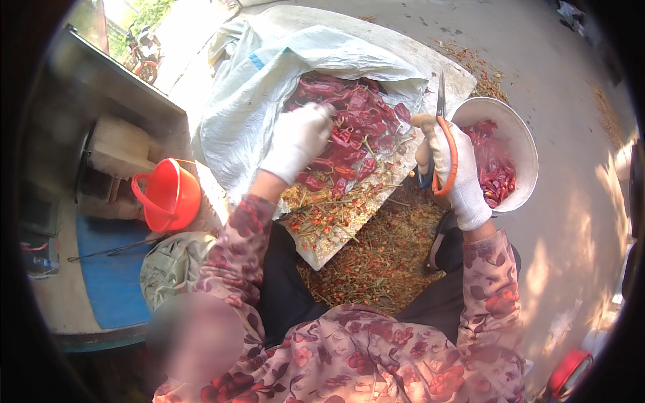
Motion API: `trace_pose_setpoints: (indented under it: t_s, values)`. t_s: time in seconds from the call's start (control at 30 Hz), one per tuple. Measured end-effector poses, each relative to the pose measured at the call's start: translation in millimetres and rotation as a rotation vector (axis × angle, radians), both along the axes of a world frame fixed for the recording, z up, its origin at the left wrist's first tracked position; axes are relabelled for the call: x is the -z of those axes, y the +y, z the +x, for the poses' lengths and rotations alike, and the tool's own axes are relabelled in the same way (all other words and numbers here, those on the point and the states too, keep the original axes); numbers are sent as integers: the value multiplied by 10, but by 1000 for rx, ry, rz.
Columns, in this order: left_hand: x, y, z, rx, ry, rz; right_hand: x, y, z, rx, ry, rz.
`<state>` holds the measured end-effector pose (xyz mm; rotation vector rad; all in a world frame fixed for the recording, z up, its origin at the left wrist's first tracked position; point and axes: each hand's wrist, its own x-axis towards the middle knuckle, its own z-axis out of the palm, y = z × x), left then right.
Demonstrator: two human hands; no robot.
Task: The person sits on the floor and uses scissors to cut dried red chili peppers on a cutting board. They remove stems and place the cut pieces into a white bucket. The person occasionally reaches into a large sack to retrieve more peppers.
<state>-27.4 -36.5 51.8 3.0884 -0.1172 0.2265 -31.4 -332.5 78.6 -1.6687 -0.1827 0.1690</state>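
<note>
Dried red chili peppers [355, 113] spill from the mouth of a white woven plastic sack [242, 116] onto a pale board [322, 252]. My left hand [302, 136], in a white glove, is at the left side of the pile with its fingers curled; whether a pepper is between them cannot be told. My right hand [448, 156], also gloved, holds scissors [442, 126] with orange and blue handles, their blades pointing up and away from me. Just right of that hand stands a white bucket [529, 156] with red chili pieces [491, 171] inside.
Cut stems and seeds [327, 216] cover the board's near end, and more stems [373, 272] lie on the ground between my legs. A red plastic basket [186, 196] and a crumpled greenish sack [176, 267] are at the left. More debris [478, 70] lies beyond the bucket.
</note>
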Motion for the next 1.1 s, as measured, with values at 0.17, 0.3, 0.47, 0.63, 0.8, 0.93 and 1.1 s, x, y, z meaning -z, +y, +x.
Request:
trace_pose_setpoints:
  t_s: [0.17, 0.3, 0.47, 0.63, 0.8, 0.93, 1.1]
  values:
    - [700, -482, -238, 244, 70, 1, 99, 54, 38, 34, -58, -158]
    - [851, -349, -105, 126, 108, -30, 243, 68, 175, -25, 78, -468]
    - [644, -300, -175, 13, -40, -310, 576, 115, 420, -25, -113, -1056]
    - [459, -202, -296, -117, -88, -605, 890, 117, 794, 99, -86, -1206]
    - [197, -134, -548, -139, 158, -1147, 1050, 190, 1322, 164, -218, -1168]
    - [58, -97, -883, -194, 305, -1548, 1117, 309, 1644, 148, -280, -1151]
    - [126, -2, -817, -294, 305, -1632, 1219, 598, 1719, 254, -487, -1259]
